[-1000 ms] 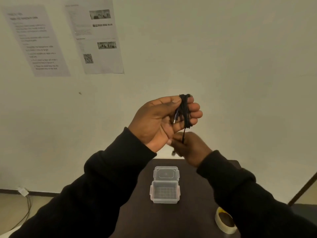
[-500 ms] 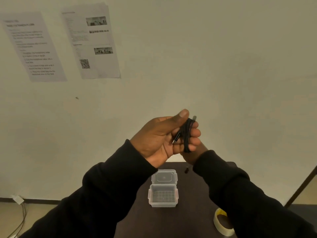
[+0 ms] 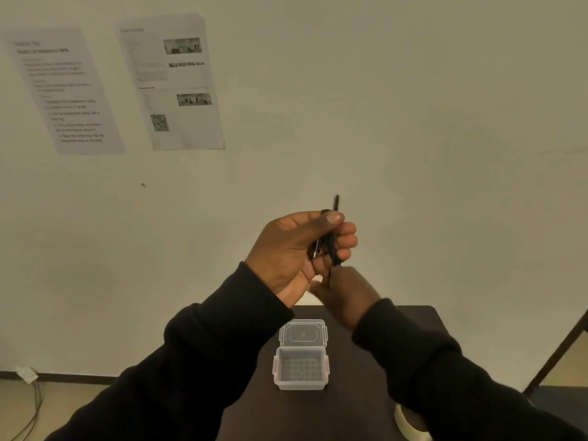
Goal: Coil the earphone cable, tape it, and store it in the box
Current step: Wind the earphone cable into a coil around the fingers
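Head view: a dark counter (image 3: 366,405) is seen at the near centre, with a pale wall beyond it and two printed sheets (image 3: 171,84) pinned far left. On the counter a clear box (image 3: 300,370) stands open, its lid (image 3: 303,333) folded back toward the far side, and a tape roll (image 3: 405,421) is partly hidden under the right sleeve at the near right. Above the box, the left hand (image 3: 296,253) is closed around the coiled earphone cable (image 3: 331,246), thumb pressed on top, while the right hand (image 3: 346,294) sits just below it; what it pinches cannot be told through the blur. A loose end (image 3: 336,202) is seen sticking up past the thumb. No tape is on the coil, so the loops could likely spring apart if the thumb is eased, and the free end could be left out of the binding.
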